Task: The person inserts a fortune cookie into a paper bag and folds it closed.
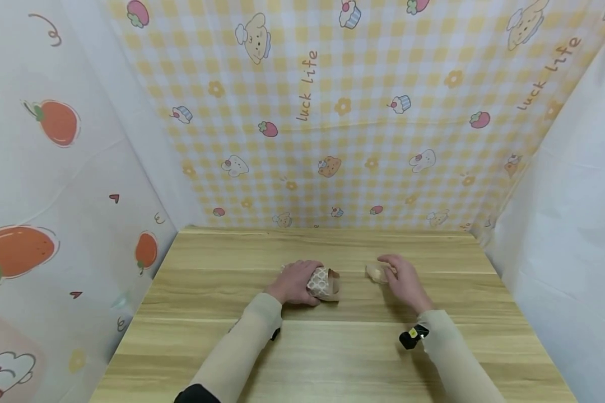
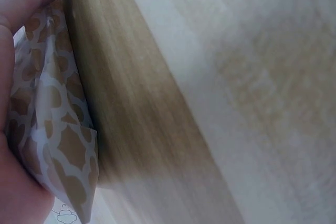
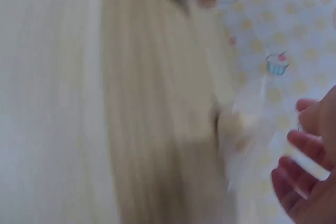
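Observation:
A tan paper bag (image 1: 319,282) with a white lattice print lies on its side on the wooden table, its mouth facing right. My left hand (image 1: 293,284) grips it from the left, thumb and fingers on opposite sides; the left wrist view shows the bag's folded end (image 2: 68,156) beside the palm. To the right sits a small pale item in a clear plastic wrapper (image 1: 376,273); its kind is unclear. My right hand (image 1: 405,284) is just right of it, fingers loosely bent. In the right wrist view a gap shows between the fingers (image 3: 304,145) and the wrapper (image 3: 244,129).
The wooden table (image 1: 343,358) meets a yellow checked cloth (image 1: 363,140) at the back. White printed cloth (image 1: 80,184) hangs on the left, plain white cloth (image 1: 559,224) on the right. A small black device (image 1: 412,337) is strapped at the right wrist.

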Demonstrator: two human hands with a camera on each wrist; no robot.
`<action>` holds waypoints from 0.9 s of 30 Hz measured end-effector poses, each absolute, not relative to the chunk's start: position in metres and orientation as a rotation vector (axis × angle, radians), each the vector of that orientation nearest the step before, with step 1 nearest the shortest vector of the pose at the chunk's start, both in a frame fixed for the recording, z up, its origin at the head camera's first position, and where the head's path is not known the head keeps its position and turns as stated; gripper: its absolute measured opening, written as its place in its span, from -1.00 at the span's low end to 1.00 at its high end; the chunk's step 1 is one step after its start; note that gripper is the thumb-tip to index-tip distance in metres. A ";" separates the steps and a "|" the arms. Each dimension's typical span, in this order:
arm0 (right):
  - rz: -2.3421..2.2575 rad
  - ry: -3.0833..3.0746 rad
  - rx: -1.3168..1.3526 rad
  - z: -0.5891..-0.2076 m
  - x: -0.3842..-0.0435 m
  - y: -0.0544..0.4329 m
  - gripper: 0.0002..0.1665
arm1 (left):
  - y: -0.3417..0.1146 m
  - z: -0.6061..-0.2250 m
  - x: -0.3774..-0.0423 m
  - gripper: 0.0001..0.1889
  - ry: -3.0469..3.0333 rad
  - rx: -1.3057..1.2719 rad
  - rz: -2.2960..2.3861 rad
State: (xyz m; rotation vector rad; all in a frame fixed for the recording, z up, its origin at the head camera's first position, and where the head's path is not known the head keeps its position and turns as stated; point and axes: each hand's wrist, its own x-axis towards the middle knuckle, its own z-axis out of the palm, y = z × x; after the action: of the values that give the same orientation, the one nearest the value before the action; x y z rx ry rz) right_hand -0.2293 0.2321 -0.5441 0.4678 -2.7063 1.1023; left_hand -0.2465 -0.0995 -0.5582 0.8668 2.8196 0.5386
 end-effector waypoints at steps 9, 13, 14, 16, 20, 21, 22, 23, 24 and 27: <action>0.986 -2.862 0.492 -0.555 -0.228 0.234 -0.54 | -0.100 -0.557 -0.246 0.04 2.813 0.878 0.563; 1.041 -2.901 0.462 -0.554 -0.230 0.232 -0.54 | -0.100 -0.558 -0.246 0.03 2.820 0.875 0.555; 1.050 -2.915 0.458 -0.555 -0.231 0.231 -0.55 | -0.100 -0.558 -0.245 0.03 2.821 0.872 0.552; 1.077 -2.936 0.447 -0.555 -0.232 0.230 -0.56 | -0.100 -0.558 -0.245 0.04 2.819 0.869 0.553; 1.104 -2.951 0.432 -0.556 -0.233 0.228 -0.54 | -0.100 -0.558 -0.245 0.04 2.819 0.869 0.558; 1.113 -2.949 0.425 -0.556 -0.233 0.227 -0.53 | -0.100 -0.558 -0.245 0.03 2.819 0.870 0.564; 1.118 -2.951 0.422 -0.555 -0.233 0.226 -0.53 | -0.101 -0.558 -0.245 0.03 2.821 0.871 0.567; 1.127 -2.953 0.416 -0.555 -0.233 0.225 -0.53 | -0.101 -0.558 -0.245 0.03 2.824 0.873 0.566; 1.131 -2.954 0.413 -0.554 -0.233 0.224 -0.54 | -0.101 -0.559 -0.245 0.03 2.823 0.872 0.568; 1.149 -2.954 0.407 -0.551 -0.232 0.220 -0.54 | -0.101 -0.559 -0.246 0.04 2.819 0.866 0.563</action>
State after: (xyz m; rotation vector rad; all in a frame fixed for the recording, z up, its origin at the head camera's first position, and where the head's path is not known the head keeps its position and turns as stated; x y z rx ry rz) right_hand -0.2322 0.2200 -0.5515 0.4068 -2.9544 1.1489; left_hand -0.2464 -0.1006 -0.5593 0.8656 2.8195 0.5634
